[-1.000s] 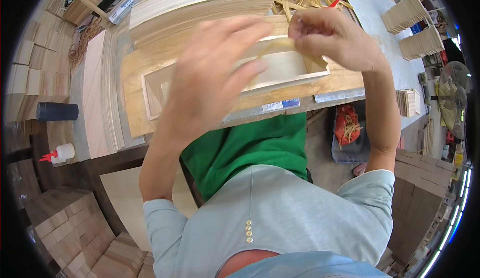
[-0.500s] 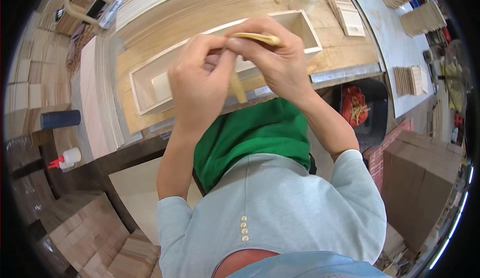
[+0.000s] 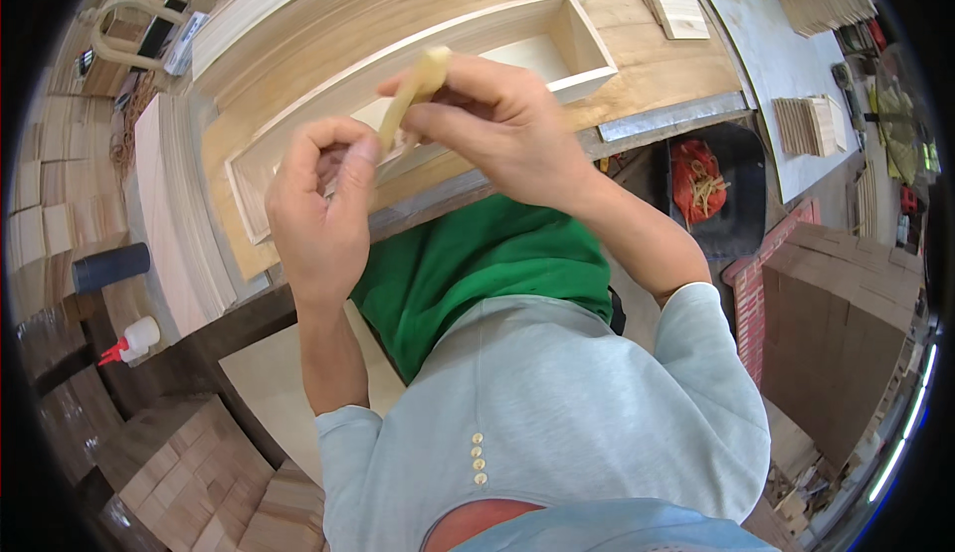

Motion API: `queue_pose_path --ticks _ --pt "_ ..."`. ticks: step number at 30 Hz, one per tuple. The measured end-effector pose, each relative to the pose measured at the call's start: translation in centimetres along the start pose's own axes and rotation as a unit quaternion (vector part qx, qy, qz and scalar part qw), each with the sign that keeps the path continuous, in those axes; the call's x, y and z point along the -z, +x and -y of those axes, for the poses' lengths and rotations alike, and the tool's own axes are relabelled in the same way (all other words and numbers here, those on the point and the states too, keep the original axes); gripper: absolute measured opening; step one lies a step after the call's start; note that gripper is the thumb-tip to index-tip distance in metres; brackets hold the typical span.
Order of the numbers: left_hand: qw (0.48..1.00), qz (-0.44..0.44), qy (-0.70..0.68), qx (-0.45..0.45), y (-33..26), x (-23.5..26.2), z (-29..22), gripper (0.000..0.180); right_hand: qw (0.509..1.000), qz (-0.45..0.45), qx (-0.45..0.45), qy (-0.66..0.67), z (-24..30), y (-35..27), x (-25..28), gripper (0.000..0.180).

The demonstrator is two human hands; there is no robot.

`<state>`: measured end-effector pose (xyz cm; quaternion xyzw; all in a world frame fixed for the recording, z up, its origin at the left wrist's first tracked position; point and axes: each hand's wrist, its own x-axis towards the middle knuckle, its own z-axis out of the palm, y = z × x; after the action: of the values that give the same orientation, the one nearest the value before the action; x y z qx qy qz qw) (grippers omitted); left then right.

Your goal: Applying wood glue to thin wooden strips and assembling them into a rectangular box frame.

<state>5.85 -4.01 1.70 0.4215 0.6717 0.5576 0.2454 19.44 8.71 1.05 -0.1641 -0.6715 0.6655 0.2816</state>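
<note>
A dark cylinder [image 3: 110, 268] at left, a red bag [image 3: 685, 189] in a black bin [image 3: 738, 232], a brown stack [image 3: 824, 348] at right.

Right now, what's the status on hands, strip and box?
Right hand: grip closed on yellow strip. Left hand: at strip's lower end, contact unclear. Wooden box: open side up. In the way: hands hide part of box.

The pale blue, short-sleeved top [image 3: 597, 383] has four round buttons [image 3: 479, 464], with green clothing [image 3: 487, 254] below.

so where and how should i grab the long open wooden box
Probably by its right end wall, from above on the right: the box is open-topped, leaving that thin rim exposed for a pinch, thumb inside, fingers outside.
</note>
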Motion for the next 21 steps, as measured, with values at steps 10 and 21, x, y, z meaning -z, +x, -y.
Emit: queue_pose_path --ticks 10,21 --pt "0.997 0.044 -0.055 0.009 0.4 0.3 -0.5 0.028 0.993 0.007 -0.023 0.118 0.4 0.5 -1.4 0.027" --pt "0.835 0.069 -0.546 -0.001 -0.8 7.8 3.1 0.035 0.856 0.193 -0.075 0.474 -0.1 1.2 1.7 0.044"
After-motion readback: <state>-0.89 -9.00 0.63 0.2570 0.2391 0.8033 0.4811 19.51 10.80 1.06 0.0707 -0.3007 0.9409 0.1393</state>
